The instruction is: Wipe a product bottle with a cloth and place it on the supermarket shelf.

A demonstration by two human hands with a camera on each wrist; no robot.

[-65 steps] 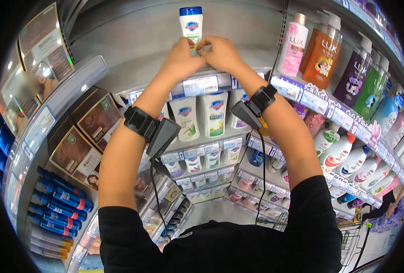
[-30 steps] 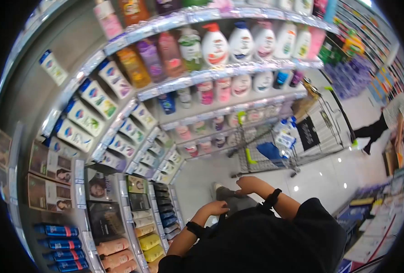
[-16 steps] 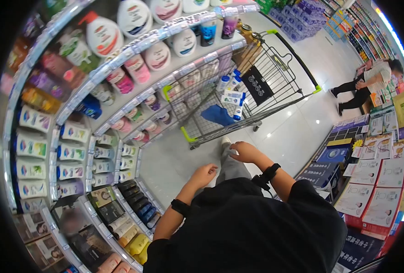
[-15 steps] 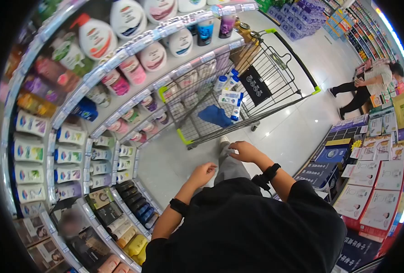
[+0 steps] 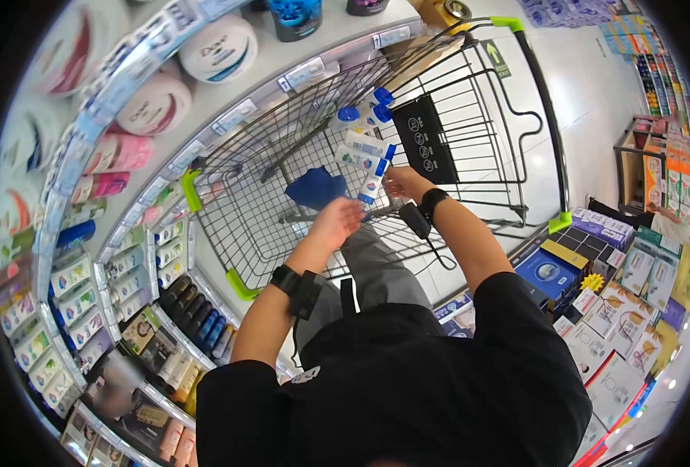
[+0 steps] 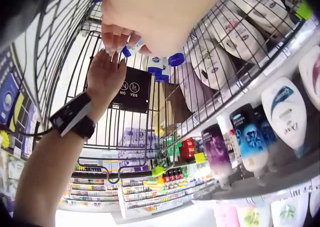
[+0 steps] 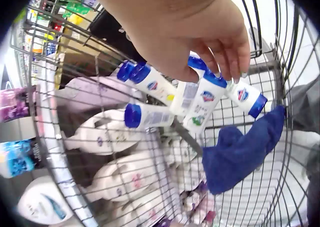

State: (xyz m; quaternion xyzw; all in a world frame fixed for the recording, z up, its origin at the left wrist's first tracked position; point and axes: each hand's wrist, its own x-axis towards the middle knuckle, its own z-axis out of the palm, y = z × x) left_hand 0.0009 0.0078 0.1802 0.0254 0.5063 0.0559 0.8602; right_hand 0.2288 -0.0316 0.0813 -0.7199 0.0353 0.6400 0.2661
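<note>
Several white bottles (image 5: 359, 149) with blue caps lie together in a wire shopping cart, beside a crumpled blue cloth (image 5: 315, 188). My right hand (image 5: 409, 184) hangs at the capped ends, fingers loosely bent; in the right wrist view the same hand (image 7: 192, 34) is just above a bottle (image 7: 205, 101), and contact cannot be told. My left hand (image 5: 336, 223) is over the cart near the cloth, palm partly turned up, holding nothing. In the left wrist view my left hand (image 6: 145, 17) has relaxed fingers, close to my right hand (image 6: 106, 77).
The cart's dark handle (image 5: 547, 117) runs along the right. Shelves of bottles (image 5: 219, 48) curve around the left and top. Stacked boxes (image 5: 617, 311) stand at the right, near a person's arm (image 5: 664, 214). A black sign panel (image 5: 425, 140) hangs inside the cart.
Both hands have left the shelf bottle they touched earlier, dropped in front of the body, then moved forward over the cart. The cart now appears much nearer and larger.
</note>
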